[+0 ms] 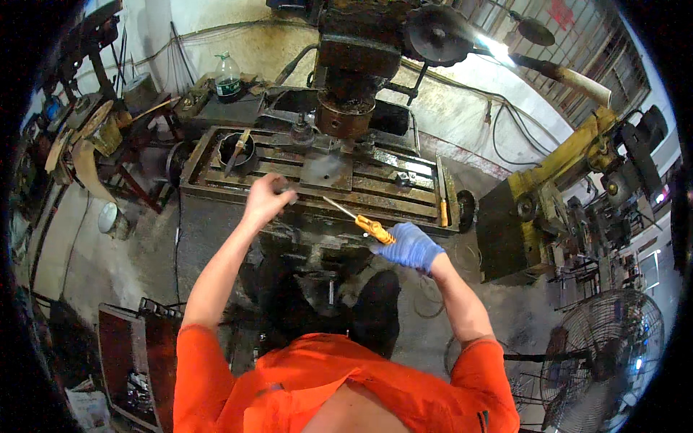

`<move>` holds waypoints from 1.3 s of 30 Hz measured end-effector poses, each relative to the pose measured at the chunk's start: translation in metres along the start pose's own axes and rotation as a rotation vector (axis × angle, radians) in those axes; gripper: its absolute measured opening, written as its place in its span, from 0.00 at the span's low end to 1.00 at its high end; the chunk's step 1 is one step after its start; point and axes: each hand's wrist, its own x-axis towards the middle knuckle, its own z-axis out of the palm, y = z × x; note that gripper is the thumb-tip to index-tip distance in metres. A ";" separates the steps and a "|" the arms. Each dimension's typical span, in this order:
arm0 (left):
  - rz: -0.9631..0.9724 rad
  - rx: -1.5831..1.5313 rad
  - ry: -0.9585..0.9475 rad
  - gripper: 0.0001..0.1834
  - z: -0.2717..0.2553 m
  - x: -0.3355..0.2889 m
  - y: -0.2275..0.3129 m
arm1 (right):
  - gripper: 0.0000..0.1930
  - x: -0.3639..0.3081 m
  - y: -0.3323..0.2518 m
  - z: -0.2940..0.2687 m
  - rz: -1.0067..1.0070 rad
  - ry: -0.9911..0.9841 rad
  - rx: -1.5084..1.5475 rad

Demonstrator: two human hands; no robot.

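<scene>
A blue glove covers my right hand (406,247), which is closed around a yellow air blow gun (372,227). The gun's thin metal nozzle points left and away from me, over the front edge of a slotted machine table (390,196). My bare left hand (268,198) is near that same edge, left of the nozzle tip, with thumb and fingers curled together. A small dark spot shows between them, too unclear to name. Behind both hands, a pale flat block (323,171) lies under the dark machine head (346,115).
On the table's left sits a round bowl (250,154) with a brush (236,153). A yellow-handled file (443,209) lies along its right end, near a small dark part (404,180). A yellow machine (577,148) and wire fan (603,353) stand at right.
</scene>
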 end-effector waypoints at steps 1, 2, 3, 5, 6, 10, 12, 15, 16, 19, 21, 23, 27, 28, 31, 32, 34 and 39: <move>0.115 0.262 0.018 0.22 0.010 0.014 0.007 | 0.24 -0.006 0.002 0.001 0.007 0.041 -0.070; 0.232 0.385 0.105 0.23 0.027 0.029 0.001 | 0.24 -0.010 0.004 0.000 0.011 0.081 -0.140; 0.267 0.470 0.103 0.21 0.042 0.041 0.007 | 0.24 -0.014 0.008 -0.003 0.047 0.083 -0.120; 0.319 0.606 0.110 0.18 0.058 0.065 0.012 | 0.22 -0.017 0.012 -0.009 0.096 0.093 -0.080; 0.342 0.645 0.106 0.18 0.068 0.078 0.011 | 0.21 -0.019 0.013 -0.014 0.065 0.147 0.023; 0.446 0.745 0.098 0.17 0.086 0.090 -0.007 | 0.17 -0.011 0.030 -0.013 -0.118 0.412 0.479; 0.337 0.740 0.059 0.16 0.082 0.093 -0.008 | 0.17 0.002 0.041 -0.013 -0.149 0.427 0.592; 0.424 0.666 -0.027 0.14 0.077 0.101 -0.017 | 0.16 0.038 0.063 0.024 -0.160 0.470 0.669; 0.433 0.668 -0.051 0.15 0.076 0.103 -0.018 | 0.17 0.050 0.067 0.034 -0.010 0.354 0.562; 0.400 0.699 -0.090 0.14 0.076 0.097 -0.007 | 0.17 0.069 0.076 0.081 0.077 0.390 0.404; 0.359 0.736 -0.083 0.14 0.076 0.096 -0.008 | 0.19 0.070 0.066 0.088 0.186 0.390 0.102; 0.366 0.700 -0.014 0.12 0.077 0.097 -0.013 | 0.20 0.071 0.060 0.099 0.179 0.400 0.078; 0.415 0.668 0.036 0.11 0.091 0.104 -0.008 | 0.21 0.074 0.076 0.115 0.350 0.322 0.073; 0.422 0.653 0.041 0.11 0.094 0.107 -0.009 | 0.21 0.073 0.079 0.114 0.423 0.275 0.081; 0.504 0.595 0.070 0.10 0.107 0.119 -0.012 | 0.23 0.078 0.098 0.133 0.361 0.448 0.118; 0.503 0.602 0.072 0.11 0.112 0.123 -0.013 | 0.24 0.079 0.101 0.136 0.368 0.483 0.096; 0.483 0.626 0.081 0.11 0.114 0.127 -0.018 | 0.25 0.077 0.089 0.120 0.472 0.234 0.121; 0.360 0.679 0.117 0.14 0.118 0.132 -0.022 | 0.18 0.041 0.118 0.115 0.365 0.469 0.391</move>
